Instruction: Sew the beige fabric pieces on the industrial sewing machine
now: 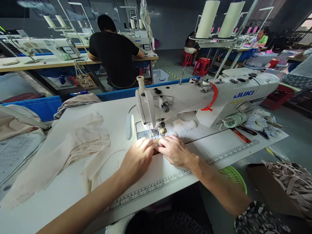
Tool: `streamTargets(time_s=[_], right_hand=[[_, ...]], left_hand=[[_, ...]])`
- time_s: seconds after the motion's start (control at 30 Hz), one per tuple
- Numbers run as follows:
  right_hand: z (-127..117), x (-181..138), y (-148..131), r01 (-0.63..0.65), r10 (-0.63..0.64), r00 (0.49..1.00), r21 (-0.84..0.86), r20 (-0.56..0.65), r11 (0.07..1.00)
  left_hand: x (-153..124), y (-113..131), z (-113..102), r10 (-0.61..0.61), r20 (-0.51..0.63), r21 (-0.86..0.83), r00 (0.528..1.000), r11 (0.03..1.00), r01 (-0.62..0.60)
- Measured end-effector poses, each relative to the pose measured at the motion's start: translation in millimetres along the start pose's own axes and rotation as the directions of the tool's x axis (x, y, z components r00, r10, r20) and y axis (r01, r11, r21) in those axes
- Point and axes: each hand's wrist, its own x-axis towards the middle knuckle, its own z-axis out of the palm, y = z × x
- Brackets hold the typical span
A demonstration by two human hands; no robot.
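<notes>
At the front of a white JUKI sewing machine [180,100], my two hands work close together just below the lit presser foot [154,133]. My left hand [140,156] has its fingers bent and pressed together on a small beige fabric piece [156,141]. On the other side, my right hand [174,151] pinches the same piece, thumb toward the left hand. Fingers hide most of the fabric. Left of my left hand lies a loose beige fabric strip [97,162], beside a stack of beige cut fabric [85,143].
A printed ruler [170,178] runs along the table's front. Orange-handled snips [240,135], a coil of pale cord [235,120] and fabric scraps [260,122] lie right. A green basket [234,177] and a box of strips [290,185] stand below. A co-worker [113,52] sits ahead.
</notes>
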Motion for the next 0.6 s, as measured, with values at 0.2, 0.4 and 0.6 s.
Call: streamTargets(time_s=[0.2,0.4,0.6], right_hand=[[-1,0,0,0.012,-0.012,1.000,0.004,-0.003,1.000],[0,2,8,-0.059,0.061,0.997,0.033,-0.052,0.998],[0,0,19,-0.133,0.137,0.982,0.037,-0.127,0.990]], left_hand=[[-25,18,14,0.118,-0.060,0.062,0.991,0.992,-0.114],[-21,14,22,0.128,-0.061,0.171,0.990,0.978,-0.116],[-11,1,27,0.063,0.034,0.209,0.997,0.976,-0.068]])
